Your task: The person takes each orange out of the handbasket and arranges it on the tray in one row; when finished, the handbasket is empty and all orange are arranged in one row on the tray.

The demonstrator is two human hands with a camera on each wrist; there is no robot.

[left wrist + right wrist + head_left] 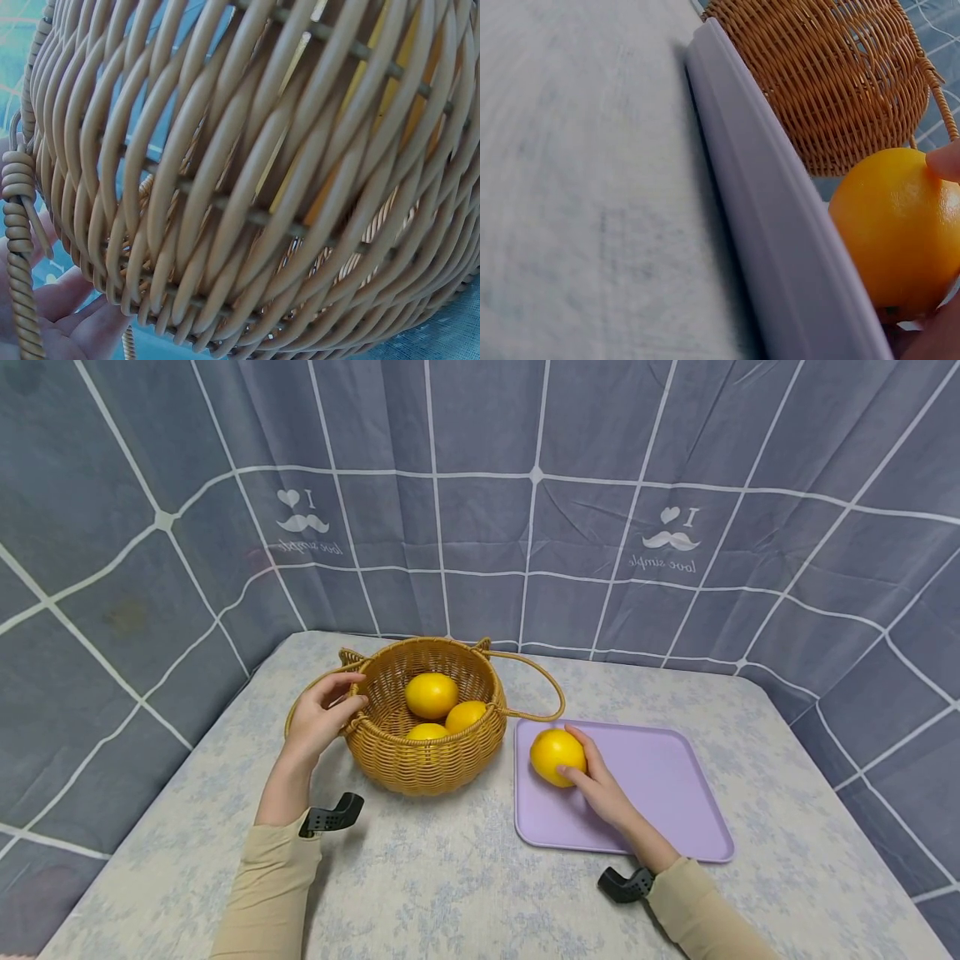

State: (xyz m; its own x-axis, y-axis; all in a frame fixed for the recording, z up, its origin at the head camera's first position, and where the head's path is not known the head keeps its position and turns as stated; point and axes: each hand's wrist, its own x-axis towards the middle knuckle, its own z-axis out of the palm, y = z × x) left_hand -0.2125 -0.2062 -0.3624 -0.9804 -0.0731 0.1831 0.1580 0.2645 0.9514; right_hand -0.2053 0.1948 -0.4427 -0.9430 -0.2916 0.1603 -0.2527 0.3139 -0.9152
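A round wicker basket (420,768) with two cat-ear points stands left of centre and contains three yellow-orange oranges (432,695). At its left rim, my left hand (318,714) grips the edge with thumb and fingertips, beside the left handle. The left wrist view is filled by the basket's woven wall (225,172), fingers showing at the lower left. My right hand (600,781) holds another orange (553,755) between thumb and fingers, over the left part of a lilac tray (660,777). Close up, the held orange (892,232) appears just beyond the tray's raised edge (757,180).
The basket's right handle loop (558,693) reaches out to the tray's back left corner. A pale floral cloth (435,877) covers the table. Grey-blue curtains (480,527) with white grid lines hang behind and at both sides.
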